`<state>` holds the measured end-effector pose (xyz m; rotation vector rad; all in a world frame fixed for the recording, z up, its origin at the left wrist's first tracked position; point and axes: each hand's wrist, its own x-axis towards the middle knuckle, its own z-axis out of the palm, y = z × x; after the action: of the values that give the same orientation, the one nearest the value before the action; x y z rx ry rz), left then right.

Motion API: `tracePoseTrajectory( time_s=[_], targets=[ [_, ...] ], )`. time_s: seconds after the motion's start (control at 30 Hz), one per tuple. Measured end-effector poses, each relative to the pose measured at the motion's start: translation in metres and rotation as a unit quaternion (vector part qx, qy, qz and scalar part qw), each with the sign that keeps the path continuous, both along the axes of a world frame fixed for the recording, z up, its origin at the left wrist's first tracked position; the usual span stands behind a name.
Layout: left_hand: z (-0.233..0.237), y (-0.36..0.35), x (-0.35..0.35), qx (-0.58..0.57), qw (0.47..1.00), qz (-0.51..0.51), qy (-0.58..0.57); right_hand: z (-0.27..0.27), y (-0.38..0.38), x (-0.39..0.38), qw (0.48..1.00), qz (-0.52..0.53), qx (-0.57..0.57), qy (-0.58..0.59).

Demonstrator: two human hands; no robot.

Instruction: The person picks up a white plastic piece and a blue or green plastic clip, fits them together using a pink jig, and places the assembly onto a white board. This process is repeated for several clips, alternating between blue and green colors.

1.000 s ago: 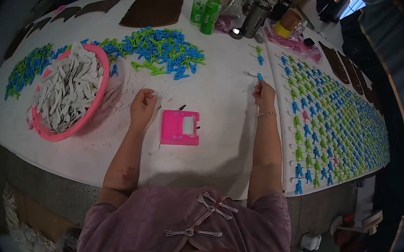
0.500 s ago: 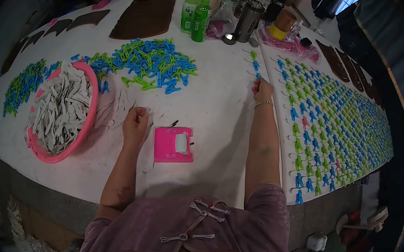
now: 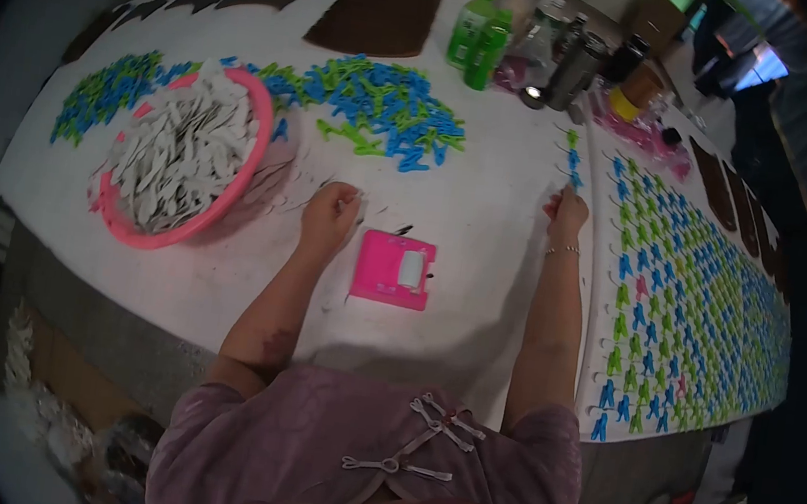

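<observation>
My left hand (image 3: 329, 215) is closed in a pinch above the white table, between the pink basket and a pink tape dispenser (image 3: 393, 269). A pale sliver shows at its fingertips, too small to name. At the near end of a short column of green and blue clips (image 3: 573, 160), my right hand (image 3: 567, 217) has its fingers curled together. What they hold, if anything, is hidden. The blue clip nearest that hand almost touches it. Pale strips of material fill the pink basket (image 3: 257, 148), which leans to one side.
A loose heap of blue and green clips (image 3: 382, 98) lies beyond my left hand. Rows of clips (image 3: 690, 297) cover the right-hand table section. Green bottles (image 3: 489, 49), a steel flask (image 3: 577, 72) and a brown sheet (image 3: 377, 19) stand or lie farther back. Another person sits at the far side.
The camera has turned, so the table and its contents sit farther right in view. Both hands stay near the same places on the table, with little visible movement of their own.
</observation>
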<state>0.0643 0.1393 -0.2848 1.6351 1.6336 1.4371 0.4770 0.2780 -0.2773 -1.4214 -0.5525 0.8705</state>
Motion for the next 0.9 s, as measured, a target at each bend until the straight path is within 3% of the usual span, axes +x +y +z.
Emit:
tracePoseTrajectory(
  time_s=[0.1, 0.17, 0.23, 0.4, 0.5, 0.57, 0.8, 0.9],
  targets=[
    [0.007, -0.004, -0.003, 0.022, 1.0, 0.018, 0.004, -0.006, -0.033, -0.032, 0.99, 0.064, 0.055, -0.111],
    [0.015, -0.005, -0.008, 0.107, 0.973, 0.037, 0.2, -0.012, -0.055, -0.047, 0.981, 0.099, 0.075, -0.146],
    [0.015, 0.002, -0.019, 0.096, 0.969, 0.095, 0.206, -0.019, -0.07, -0.054, 0.949, 0.15, 0.12, -0.25],
    [-0.013, 0.043, -0.065, 0.074, 0.922, 0.232, 0.301, -0.017, -0.098, -0.064, 0.95, 0.165, 0.118, -0.237],
    [-0.012, 0.046, -0.085, -0.004, 0.926, 0.179, 0.333, -0.022, -0.096, -0.065, 0.948, 0.16, 0.133, -0.242],
    [-0.007, 0.041, -0.091, -0.022, 0.946, 0.025, 0.322, -0.024, -0.096, -0.064, 0.945, 0.156, 0.14, -0.252],
    [0.006, -0.013, -0.075, 0.015, 0.948, 0.002, 0.319, -0.007, -0.111, -0.075, 0.924, 0.159, 0.113, -0.328],
    [0.015, -0.013, -0.081, -0.053, 0.931, 0.045, 0.358, -0.005, -0.117, -0.082, 0.925, 0.184, 0.12, -0.311]
  ],
)
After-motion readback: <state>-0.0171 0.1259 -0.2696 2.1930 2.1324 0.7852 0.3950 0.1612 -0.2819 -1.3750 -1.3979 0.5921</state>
